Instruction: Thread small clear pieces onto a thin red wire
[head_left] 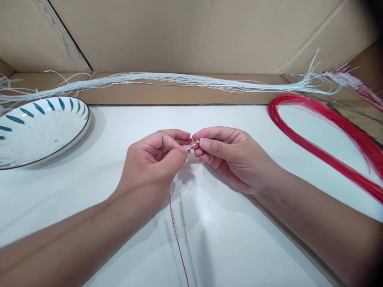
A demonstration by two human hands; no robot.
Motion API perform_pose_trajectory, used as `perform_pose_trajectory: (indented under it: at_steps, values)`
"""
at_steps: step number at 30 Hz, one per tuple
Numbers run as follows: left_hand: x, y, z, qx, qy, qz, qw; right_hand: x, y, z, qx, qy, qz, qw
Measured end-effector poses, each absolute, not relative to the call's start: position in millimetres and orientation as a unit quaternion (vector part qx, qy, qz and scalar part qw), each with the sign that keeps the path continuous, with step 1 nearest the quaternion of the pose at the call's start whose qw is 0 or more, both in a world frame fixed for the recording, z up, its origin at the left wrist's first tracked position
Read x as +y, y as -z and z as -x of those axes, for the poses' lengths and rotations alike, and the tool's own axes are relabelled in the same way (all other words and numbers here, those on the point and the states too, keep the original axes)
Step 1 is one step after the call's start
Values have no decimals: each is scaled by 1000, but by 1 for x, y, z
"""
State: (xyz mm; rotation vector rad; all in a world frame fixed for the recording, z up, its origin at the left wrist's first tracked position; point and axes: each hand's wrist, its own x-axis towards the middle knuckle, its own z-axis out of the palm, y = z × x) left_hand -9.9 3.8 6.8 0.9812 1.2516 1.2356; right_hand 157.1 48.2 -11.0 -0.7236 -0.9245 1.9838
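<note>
My left hand (157, 157) pinches a thin red cord (181, 255) and a short white strand end (191, 146) between thumb and fingers. The red cord hangs below it toward the near edge, with small clear beads (174, 225) along part of it. Close by on the right, my right hand (229, 153) is closed, thumb against index finger, on a tiny whitish bead (197, 141). The fingertips of both hands nearly meet over the white table. Parts of the cord are hidden behind my left hand.
A white plate with dark leaf marks (44, 135) lies at the left, small pale bits on it. A bundle of white strands (179, 79) stretches along the cardboard (185, 36) at the back. A looped red cord bundle (311, 149) rests at the right.
</note>
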Motion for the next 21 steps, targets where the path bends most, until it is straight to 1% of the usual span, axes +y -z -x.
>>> perform_pose_trajectory:
  at_steps: [7, 13, 21]
  values:
    - [1, -6, 8, 483, -532, -441, 538, 47, 9, -158, -383, -781, 290, 398]
    - [2, -10, 4, 506, -531, -425, 530, 46, 7, -159, -406, -772, 298, 388]
    - [2, -9, 4, 505, -526, -440, 524, 45, 7, -158, -434, -745, 316, 396]
